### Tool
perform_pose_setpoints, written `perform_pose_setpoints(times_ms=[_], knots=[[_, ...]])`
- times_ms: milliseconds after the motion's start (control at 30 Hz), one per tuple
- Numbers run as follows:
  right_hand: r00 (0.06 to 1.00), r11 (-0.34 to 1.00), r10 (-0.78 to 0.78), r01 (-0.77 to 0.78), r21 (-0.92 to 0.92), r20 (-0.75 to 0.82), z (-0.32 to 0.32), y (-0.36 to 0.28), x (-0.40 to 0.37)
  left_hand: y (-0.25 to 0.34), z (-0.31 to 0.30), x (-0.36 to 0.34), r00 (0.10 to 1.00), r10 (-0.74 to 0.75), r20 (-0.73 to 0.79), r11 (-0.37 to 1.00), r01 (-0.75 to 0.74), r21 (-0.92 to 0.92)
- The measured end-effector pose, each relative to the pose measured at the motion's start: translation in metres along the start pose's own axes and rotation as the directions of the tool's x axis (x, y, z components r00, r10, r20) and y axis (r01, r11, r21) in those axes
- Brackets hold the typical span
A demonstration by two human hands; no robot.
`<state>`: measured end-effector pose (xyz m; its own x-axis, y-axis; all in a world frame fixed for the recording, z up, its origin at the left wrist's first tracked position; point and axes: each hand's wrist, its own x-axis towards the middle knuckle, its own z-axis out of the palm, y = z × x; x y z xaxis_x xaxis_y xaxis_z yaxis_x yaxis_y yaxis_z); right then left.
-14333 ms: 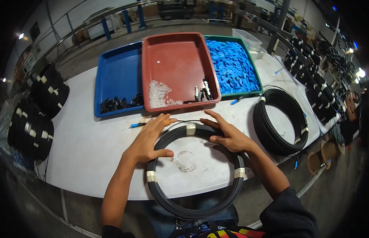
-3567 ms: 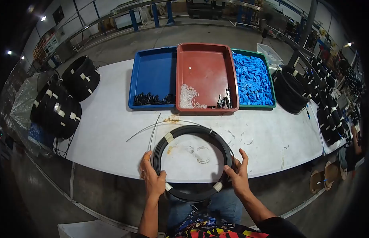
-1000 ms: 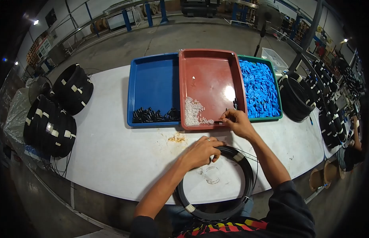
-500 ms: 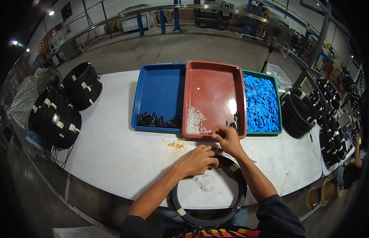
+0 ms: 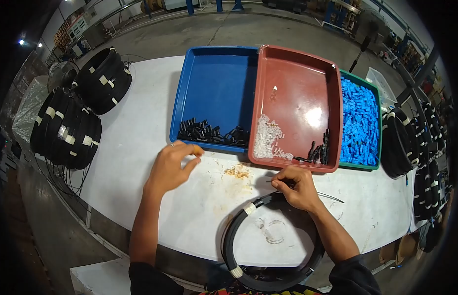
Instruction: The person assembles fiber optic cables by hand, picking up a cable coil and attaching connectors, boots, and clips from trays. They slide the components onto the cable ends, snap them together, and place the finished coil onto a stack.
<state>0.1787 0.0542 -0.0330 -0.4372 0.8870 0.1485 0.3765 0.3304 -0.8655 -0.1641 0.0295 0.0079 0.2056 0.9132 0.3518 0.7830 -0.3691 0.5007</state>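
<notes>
One large ring-shaped coil of thin black cable [image 5: 229, 245], bound with cream tape bands [image 5: 249, 208], lying at the near edge of a white-topped table [image 5: 125, 167], its near part reaching past the edge over the person's lap. Right hand [image 5: 297, 189], bare: above the far side of the coil, thumb and forefinger clamped together on a thin dark cable end [image 5: 270, 181], whose tip points left; a second length of cable [image 5: 332, 197] shows beyond the wrist to the right. Left hand [image 5: 171, 166], bare, one ring worn: just in front of the near left corner of the blue tray, fingers curled, thumb standing apart from them; whether anything small sits at the fingertips cannot be told. Three rectangular plastic trays side by side: blue tray [image 5: 216, 83], small black tubular pieces [image 5: 207, 132] along its near end; red-brown tray [image 5: 298, 73], small translucent white pieces [image 5: 267, 138] near left, slender black parts [image 5: 320, 153] near right; green tray [image 5: 379, 142], filled with small bright blue pieces [image 5: 358, 123]. Between hands and red-brown tray, a yellowish stain [image 5: 236, 172] on the tabletop. At left, two stacks of taped black coils [image 5: 66, 132]; at right, further black coils [image 5: 397, 145].
</notes>
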Motion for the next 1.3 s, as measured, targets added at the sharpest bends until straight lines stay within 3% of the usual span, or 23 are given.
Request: perform_pose_setpoints(times_ms=[167,233,267,300,400,533,600,800,1200,1300], knots=[[0.993,0.995,0.021,-0.010,-0.096,0.113,0.000,-0.004,0.004,-0.037,0.000,0.046,0.995,-0.103,-0.008,0.990,0.103,0.091],[0.992,0.995,0.041,-0.030,-0.090,0.122,0.000,-0.008,0.003,-0.042,0.005,0.063,0.981,-0.173,0.085,0.933,0.135,0.334],[0.992,0.995,0.029,-0.016,-0.103,0.125,-0.001,-0.008,0.004,-0.041,0.010,0.071,0.949,-0.299,0.104,0.907,0.249,0.339],[0.992,0.993,0.017,-0.003,-0.115,0.125,-0.001,-0.009,0.004,-0.040,0.015,0.075,0.948,-0.299,0.105,0.906,0.248,0.342],[0.995,0.992,0.006,0.007,-0.122,0.104,0.000,-0.008,0.003,-0.042,0.027,0.086,0.945,-0.327,-0.007,0.884,0.308,0.353],[0.997,0.993,-0.006,0.015,-0.114,0.080,0.000,-0.007,0.004,-0.056,0.036,0.086,0.954,-0.298,0.009,0.922,0.286,0.263],[0.996,0.992,0.013,-0.002,-0.125,0.086,0.000,-0.009,0.003,-0.061,0.037,0.083,0.977,-0.209,-0.034,0.945,0.211,0.248],[0.994,0.992,0.052,-0.040,-0.117,0.094,-0.001,-0.011,0.004,-0.060,0.034,0.079,0.979,-0.202,-0.027,0.955,0.203,0.214],[0.996,0.995,0.046,-0.040,-0.096,0.070,-0.003,-0.009,0.005,-0.072,0.034,0.078,0.999,-0.013,-0.049,0.921,0.031,0.389],[0.997,0.995,0.050,-0.044,-0.088,0.065,-0.003,-0.008,0.004,-0.066,0.034,0.078,0.996,-0.057,-0.067,0.941,0.076,0.330]])
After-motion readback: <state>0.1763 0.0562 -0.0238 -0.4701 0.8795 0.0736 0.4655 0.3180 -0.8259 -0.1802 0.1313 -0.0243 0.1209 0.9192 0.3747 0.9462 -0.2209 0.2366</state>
